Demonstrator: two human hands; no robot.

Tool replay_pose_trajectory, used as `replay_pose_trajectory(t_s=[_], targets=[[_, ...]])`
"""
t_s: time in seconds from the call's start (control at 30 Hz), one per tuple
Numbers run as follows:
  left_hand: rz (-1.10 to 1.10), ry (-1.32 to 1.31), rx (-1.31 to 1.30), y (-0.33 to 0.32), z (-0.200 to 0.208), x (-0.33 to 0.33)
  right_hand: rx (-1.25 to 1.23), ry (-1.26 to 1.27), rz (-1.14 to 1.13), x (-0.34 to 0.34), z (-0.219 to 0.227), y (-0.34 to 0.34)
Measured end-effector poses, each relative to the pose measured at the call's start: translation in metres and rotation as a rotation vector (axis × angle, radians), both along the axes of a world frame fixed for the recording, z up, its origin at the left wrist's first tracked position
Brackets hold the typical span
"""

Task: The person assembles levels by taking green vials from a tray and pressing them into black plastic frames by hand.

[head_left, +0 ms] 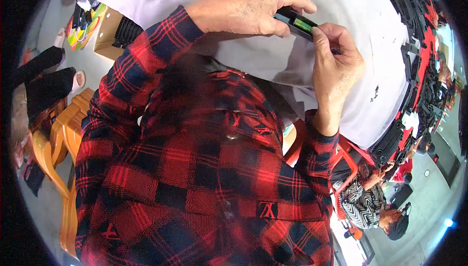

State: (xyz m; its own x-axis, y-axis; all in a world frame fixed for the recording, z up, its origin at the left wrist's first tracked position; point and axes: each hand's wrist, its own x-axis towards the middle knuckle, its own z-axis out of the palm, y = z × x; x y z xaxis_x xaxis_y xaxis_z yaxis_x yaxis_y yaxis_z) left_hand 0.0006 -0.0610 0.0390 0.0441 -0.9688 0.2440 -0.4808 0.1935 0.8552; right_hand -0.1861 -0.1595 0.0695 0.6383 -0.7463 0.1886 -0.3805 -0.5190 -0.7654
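Between my two hands is a small, dark, oblong part (294,20) with a bright green strip along its face; its exact kind I cannot make out. The thumb and fingers of my left hand (243,8) close on its left end. At its right end, my right hand (340,61) pinches it with thumb and forefinger. The part is held above a table covered with pale cloth (360,17). My fingers hide both its ends.
Many black parts (407,17) are heaped along the table's right side, some on red material. A cardboard box (108,34) with black items stands at the left, near orange wooden chairs (68,129). Beyond a red chair (347,161), another person (365,197) sits at the lower right.
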Motion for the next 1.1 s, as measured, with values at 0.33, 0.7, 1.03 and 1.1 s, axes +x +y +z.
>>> replay_pose_trajectory(t_s=[0.33, 0.7, 1.03, 1.1], targets=[[0.029, -0.041, -0.139, 0.003, 0.005, -0.006, -0.459, 0.054, -0.113, 0.006, -0.017, 0.017], [0.105, -0.561, -0.525, 0.002, -0.006, -0.007, -0.614, 0.154, -0.092, 0.004, -0.02, 0.029], [0.164, -0.593, -0.452, 0.005, -0.006, -0.013, -0.597, 0.202, -0.005, 0.005, -0.022, 0.022], [0.166, -0.586, -0.436, 0.006, -0.005, -0.015, -0.542, 0.121, 0.024, 0.002, -0.022, 0.016]])
